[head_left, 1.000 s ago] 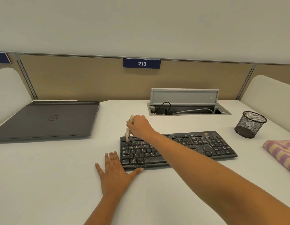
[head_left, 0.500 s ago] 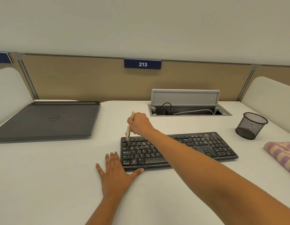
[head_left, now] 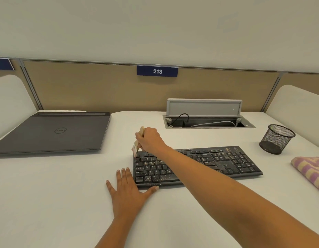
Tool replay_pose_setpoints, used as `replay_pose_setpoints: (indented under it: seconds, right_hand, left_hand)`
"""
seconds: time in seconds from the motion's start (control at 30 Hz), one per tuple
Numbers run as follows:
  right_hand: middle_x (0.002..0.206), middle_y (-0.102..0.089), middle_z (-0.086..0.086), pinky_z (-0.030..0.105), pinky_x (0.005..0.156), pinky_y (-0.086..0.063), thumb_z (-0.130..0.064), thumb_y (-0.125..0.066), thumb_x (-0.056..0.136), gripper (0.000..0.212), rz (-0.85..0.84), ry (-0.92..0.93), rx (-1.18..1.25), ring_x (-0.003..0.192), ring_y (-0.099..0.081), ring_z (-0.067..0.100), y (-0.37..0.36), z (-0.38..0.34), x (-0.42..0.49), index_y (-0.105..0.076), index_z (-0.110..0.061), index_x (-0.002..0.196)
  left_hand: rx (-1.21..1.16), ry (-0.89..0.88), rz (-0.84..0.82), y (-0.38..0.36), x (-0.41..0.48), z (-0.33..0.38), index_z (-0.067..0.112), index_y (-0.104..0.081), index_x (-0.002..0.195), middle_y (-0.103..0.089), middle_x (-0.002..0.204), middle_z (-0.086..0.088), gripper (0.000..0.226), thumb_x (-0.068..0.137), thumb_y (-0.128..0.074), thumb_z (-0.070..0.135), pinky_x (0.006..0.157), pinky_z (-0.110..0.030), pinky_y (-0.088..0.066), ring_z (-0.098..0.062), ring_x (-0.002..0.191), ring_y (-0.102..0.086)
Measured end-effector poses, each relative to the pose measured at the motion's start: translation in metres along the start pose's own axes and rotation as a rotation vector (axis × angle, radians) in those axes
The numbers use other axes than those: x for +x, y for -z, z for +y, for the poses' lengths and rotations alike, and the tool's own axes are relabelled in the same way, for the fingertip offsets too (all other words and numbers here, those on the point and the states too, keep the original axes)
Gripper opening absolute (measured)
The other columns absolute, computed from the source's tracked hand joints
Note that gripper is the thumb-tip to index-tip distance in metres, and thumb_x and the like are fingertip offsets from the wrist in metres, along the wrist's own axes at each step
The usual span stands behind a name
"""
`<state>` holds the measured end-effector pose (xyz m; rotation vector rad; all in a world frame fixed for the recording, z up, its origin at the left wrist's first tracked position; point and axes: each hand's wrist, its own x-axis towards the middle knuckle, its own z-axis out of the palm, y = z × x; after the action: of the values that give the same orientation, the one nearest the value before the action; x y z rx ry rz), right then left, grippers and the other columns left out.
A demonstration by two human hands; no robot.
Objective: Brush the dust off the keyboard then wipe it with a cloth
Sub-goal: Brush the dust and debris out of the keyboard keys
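Head view: sign (head_left: 157, 71) reads 213, laptop (head_left: 53, 133) Dell, brush (head_left: 136, 146) on keyboard (head_left: 226, 161).

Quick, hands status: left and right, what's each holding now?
Left hand: open, flat on the desk, thumb along the front of the keyboard.
Right hand: gripping the brush, bristles at the keyboard's far-left corner.
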<state>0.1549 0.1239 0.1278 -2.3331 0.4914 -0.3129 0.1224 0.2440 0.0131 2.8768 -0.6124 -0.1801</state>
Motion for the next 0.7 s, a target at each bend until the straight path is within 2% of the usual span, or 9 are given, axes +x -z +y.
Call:
replay_pose_setpoints:
  seconds: [0.07,0.17,0.3,0.43,0.5,0.53,0.6,0.63,0.7]
  right_hand:
    - [0.084,-0.068,0.027,0.040,0.077,-0.052,-0.019,-0.040,0.097,0.042,-0.032,0.009,-0.037,0.073,-0.060,0.035,-0.006,0.002,-0.002,-0.060,0.009,0.074]
    - [0.070,-0.060,0.020,0.031,0.059,-0.043,-0.015,-0.041,0.095,0.039,-0.072,0.016,-0.095,0.067,-0.052,0.028,-0.007,0.002,-0.004,-0.043,-0.005,0.057]
    - [0.083,-0.064,0.026,0.035,0.070,-0.047,-0.013,-0.042,0.093,0.026,-0.096,0.010,-0.086,0.072,-0.055,0.031,0.002,-0.007,-0.002,-0.053,-0.001,0.073]
    - [0.087,-0.067,0.029,0.045,0.080,-0.052,-0.020,-0.041,0.095,0.038,-0.075,0.014,-0.031,0.073,-0.059,0.034,0.001,-0.005,-0.002,-0.059,0.007,0.075]
    - [0.087,-0.067,0.028,0.045,0.080,-0.053,-0.021,-0.043,0.095,0.038,-0.123,-0.010,-0.039,0.078,-0.063,0.037,0.001,-0.002,-0.004,-0.061,0.011,0.083]
    - [0.082,-0.066,0.026,0.042,0.075,-0.053,-0.020,-0.043,0.094,0.037,-0.140,-0.010,-0.058,0.075,-0.062,0.035,0.003,0.000,-0.006,-0.060,0.010,0.081]
    - [0.064,-0.054,0.013,0.032,0.057,-0.043,-0.017,-0.042,0.095,0.037,-0.136,-0.001,-0.138,0.064,-0.051,0.027,0.009,0.003,-0.006,-0.048,0.000,0.063]
    - [0.060,-0.045,0.007,0.030,0.054,-0.036,-0.016,-0.042,0.095,0.038,-0.123,0.001,-0.186,0.064,-0.047,0.026,0.013,0.003,-0.007,-0.040,-0.006,0.058]
    - [0.058,-0.038,0.003,0.028,0.058,-0.031,-0.013,-0.042,0.093,0.039,-0.084,-0.014,-0.252,0.068,-0.046,0.026,0.020,0.005,-0.006,-0.033,-0.010,0.055]
  left_hand:
    - [-0.001,0.000,0.002,0.000,0.000,0.000,0.007,0.004,0.151,0.000,0.161,-0.005,0.143,0.036,0.018,0.092,0.114,-0.054,0.005,-0.019,0.147,0.011]
    - [-0.001,0.000,0.003,-0.001,0.000,0.000,0.007,0.005,0.151,0.001,0.161,-0.005,0.145,0.035,0.020,0.092,0.114,-0.054,0.006,-0.019,0.147,0.011]
    - [-0.003,-0.002,0.000,0.000,0.000,0.000,0.007,0.005,0.151,0.001,0.161,-0.005,0.147,0.033,0.022,0.092,0.114,-0.054,0.005,-0.020,0.147,0.010]
    - [-0.003,-0.003,-0.001,0.000,0.000,0.000,0.007,0.004,0.151,0.001,0.161,-0.006,0.146,0.034,0.021,0.092,0.114,-0.054,0.005,-0.020,0.147,0.011]
    - [-0.003,-0.001,-0.002,0.000,0.000,0.000,0.007,0.004,0.151,0.001,0.161,-0.005,0.147,0.033,0.022,0.092,0.114,-0.054,0.005,-0.019,0.147,0.011]
    - [-0.002,-0.001,-0.002,0.000,0.000,0.000,0.007,0.004,0.151,0.001,0.161,-0.005,0.147,0.033,0.022,0.092,0.114,-0.054,0.005,-0.019,0.147,0.011]
    - [-0.001,-0.002,-0.001,0.000,0.000,0.000,0.007,0.004,0.151,0.001,0.161,-0.005,0.145,0.035,0.019,0.092,0.114,-0.054,0.005,-0.019,0.147,0.011]
    - [-0.001,-0.002,-0.001,0.000,0.000,0.000,0.007,0.004,0.151,0.001,0.161,-0.005,0.144,0.036,0.018,0.092,0.114,-0.054,0.005,-0.019,0.147,0.010]
    - [-0.001,-0.004,0.000,-0.001,0.000,0.000,0.007,0.004,0.151,0.001,0.161,-0.005,0.144,0.036,0.018,0.092,0.114,-0.054,0.005,-0.019,0.147,0.010]
